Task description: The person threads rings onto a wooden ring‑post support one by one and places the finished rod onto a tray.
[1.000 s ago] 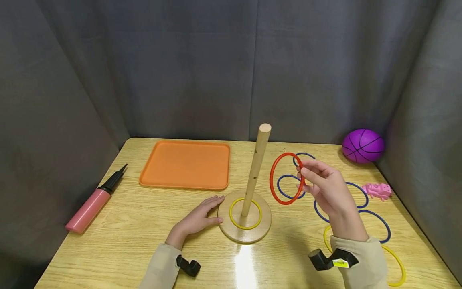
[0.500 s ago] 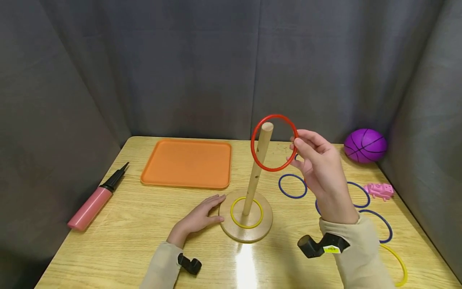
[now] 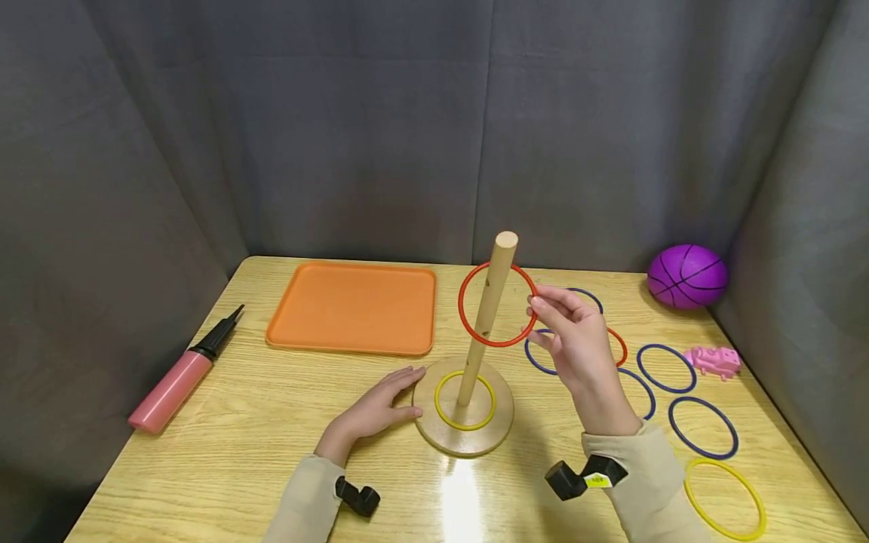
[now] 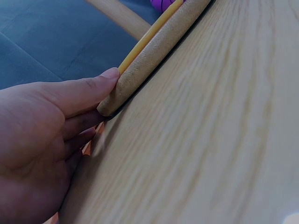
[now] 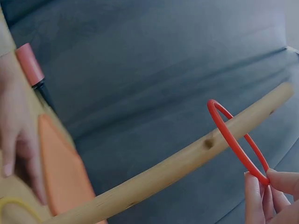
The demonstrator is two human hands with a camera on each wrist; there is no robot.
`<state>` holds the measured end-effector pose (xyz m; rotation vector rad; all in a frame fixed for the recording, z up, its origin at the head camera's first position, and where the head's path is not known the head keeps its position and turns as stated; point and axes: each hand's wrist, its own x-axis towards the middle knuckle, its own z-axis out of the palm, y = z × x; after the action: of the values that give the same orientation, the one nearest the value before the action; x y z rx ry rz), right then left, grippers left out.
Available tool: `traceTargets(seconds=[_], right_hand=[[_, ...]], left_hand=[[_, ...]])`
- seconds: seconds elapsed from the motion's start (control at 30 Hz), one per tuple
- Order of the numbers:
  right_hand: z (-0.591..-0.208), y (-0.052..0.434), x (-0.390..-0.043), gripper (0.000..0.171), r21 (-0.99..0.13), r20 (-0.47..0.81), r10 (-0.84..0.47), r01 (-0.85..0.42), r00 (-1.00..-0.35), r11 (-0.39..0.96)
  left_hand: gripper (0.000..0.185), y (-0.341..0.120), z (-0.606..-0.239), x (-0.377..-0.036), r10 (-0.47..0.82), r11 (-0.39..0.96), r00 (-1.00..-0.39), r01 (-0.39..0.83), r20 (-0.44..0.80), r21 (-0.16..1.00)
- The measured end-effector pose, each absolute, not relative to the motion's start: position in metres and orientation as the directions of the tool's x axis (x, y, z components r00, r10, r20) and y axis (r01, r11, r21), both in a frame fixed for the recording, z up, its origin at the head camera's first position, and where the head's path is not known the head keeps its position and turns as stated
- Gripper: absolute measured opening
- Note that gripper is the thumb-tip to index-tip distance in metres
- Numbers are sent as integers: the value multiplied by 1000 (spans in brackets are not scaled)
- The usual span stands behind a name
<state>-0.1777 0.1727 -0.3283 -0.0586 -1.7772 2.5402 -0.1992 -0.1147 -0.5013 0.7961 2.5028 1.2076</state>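
A wooden peg [image 3: 486, 317] [image 5: 196, 158] stands upright on a round wooden base [image 3: 464, 437] [image 4: 154, 51], with a yellow ring [image 3: 465, 400] [image 4: 149, 33] lying around its foot. My right hand [image 3: 569, 332] pinches a red ring [image 3: 497, 305] [image 5: 236, 142] that encircles the upper part of the peg. My left hand [image 3: 380, 403] [image 4: 56, 126] lies flat on the table, fingertips touching the left edge of the base.
An orange tray [image 3: 353, 308] sits behind the left hand, a pink pump [image 3: 178, 377] at the far left. Several blue rings [image 3: 702, 427], a yellow ring [image 3: 724, 499] and another red ring [image 3: 618, 343] lie right of the peg, near a pink toy [image 3: 711, 360] and a purple ball [image 3: 686, 275].
My right hand lifted the red ring from beside the peg up over its top, then lowered it around the shaft. The left hand has stayed against the base.
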Motion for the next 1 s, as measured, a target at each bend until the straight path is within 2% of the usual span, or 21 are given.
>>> traceTargets(seconds=[0.17, 0.37, 0.47, 0.7, 0.83, 1.0], right_hand=[[-356, 170, -180, 22, -973, -65, 113, 38, -992, -228], [-388, 169, -183, 19, -994, -79, 122, 70, -989, -79], [-403, 167, -184, 11, -996, -93, 115, 93, -989, -10], [-430, 163, -185, 25, -982, -120, 59, 127, -991, 139], [-440, 162, -186, 23, -965, -108, 20, 110, -994, 238], [-450, 162, -190, 21, -952, -120, -8, 113, -993, 286]], left_hand=[[68, -114, -502, -199, 573, 507, -820, 364, 11, 781], [68, -113, -502, -200, 571, 512, -821, 361, 5, 779], [68, -113, -501, -200, 572, 512, -821, 360, 3, 780], [68, -113, -502, -200, 573, 513, -820, 366, 8, 776], [68, -113, -502, -200, 573, 512, -819, 366, 8, 777], [69, -114, -502, -200, 575, 509, -818, 363, 6, 781]])
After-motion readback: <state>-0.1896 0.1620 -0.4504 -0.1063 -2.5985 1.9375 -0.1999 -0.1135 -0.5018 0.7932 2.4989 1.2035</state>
